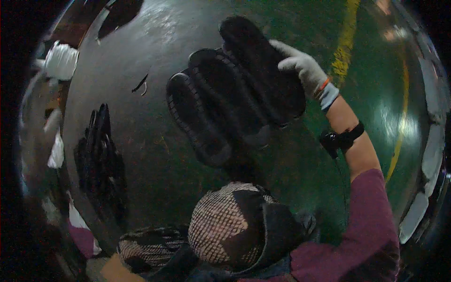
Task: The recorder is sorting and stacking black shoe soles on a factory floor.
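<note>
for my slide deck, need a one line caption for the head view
Gloved right hand holds up a fanned stack of black soles over a green floor; a mesh upper sits below.

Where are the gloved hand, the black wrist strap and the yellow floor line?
right hand (pixel 303 70), head view, back of the grey glove.
black wrist strap (pixel 343 138), head view, on the band.
yellow floor line (pixel 345 44), head view, mid-stripe.

A dark green, glossy counter (pixel 155 174) is being shown carrying a pile of black shoe soles (pixel 101 164) at its left and two small curved scraps (pixel 142 84) nearer the middle, while a white bundle (pixel 60 61) is seen at its far-left rim.
</note>
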A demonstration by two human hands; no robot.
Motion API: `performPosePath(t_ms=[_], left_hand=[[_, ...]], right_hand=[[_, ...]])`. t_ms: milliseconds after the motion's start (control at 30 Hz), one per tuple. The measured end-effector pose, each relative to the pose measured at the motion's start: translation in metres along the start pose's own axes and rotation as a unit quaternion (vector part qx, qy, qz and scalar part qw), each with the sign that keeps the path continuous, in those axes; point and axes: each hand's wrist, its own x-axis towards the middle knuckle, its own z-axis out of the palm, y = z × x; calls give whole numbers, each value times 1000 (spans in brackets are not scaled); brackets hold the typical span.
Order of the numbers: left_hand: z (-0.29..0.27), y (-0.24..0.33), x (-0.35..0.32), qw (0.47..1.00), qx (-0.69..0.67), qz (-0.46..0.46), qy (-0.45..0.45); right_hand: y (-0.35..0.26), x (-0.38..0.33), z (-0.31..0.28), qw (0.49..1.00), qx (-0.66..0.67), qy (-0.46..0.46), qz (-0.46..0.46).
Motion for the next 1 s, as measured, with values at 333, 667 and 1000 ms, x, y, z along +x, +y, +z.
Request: performPosePath(t_ms=[333, 667, 1000], left_hand=[[23, 166, -351, 767, -181, -522, -326], [180, 307, -552, 390, -337, -813, -271], [307, 160, -635, 463, -71, -767, -438]], right_hand=[[-23, -34, 24, 962, -270, 42, 24], [-46, -17, 13, 660, -750, 34, -36], [-152, 25, 209, 581, -756, -25, -299]])
